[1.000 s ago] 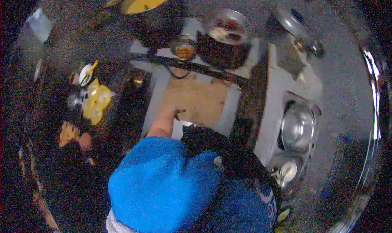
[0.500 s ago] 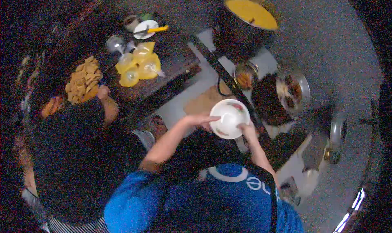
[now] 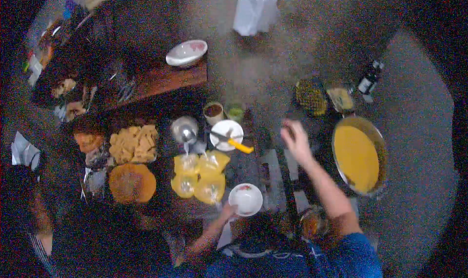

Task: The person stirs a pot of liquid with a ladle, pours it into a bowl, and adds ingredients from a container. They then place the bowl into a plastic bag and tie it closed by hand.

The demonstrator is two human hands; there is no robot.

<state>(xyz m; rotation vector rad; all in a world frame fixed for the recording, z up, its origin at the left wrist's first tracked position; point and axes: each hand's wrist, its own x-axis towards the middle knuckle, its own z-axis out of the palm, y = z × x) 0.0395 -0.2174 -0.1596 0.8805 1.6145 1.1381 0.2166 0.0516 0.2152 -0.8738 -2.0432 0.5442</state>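
A white bowl (image 3: 245, 200) with a red pattern is held by its left rim in my left hand (image 3: 229, 213). My right hand (image 3: 296, 137) is raised and empty, its fingers apart and somewhat blurred, left of a large pot of yellow liquid (image 3: 356, 156). Several yellow bags (image 3: 210, 188) lie to the left of the bowl. Above them, a white plate (image 3: 226, 131) bears a utensil with a yellow handle (image 3: 241, 146). Beside that plate are a metal lid or bowl (image 3: 185, 130) and a cup of dark contents (image 3: 213, 111).
Light-brown pieces (image 3: 134, 144) and a round orange-brown item (image 3: 132, 183) lie at the left. Another bowl (image 3: 186, 53) stands on a wooden surface. A dark bottle (image 3: 370, 78) is at the upper right. A person's arm (image 3: 43, 219) shows at the far left.
The view has swung toward the back. My right hand has let go of the bowl and reached forward toward the pot, while my left hand still holds the bowl.
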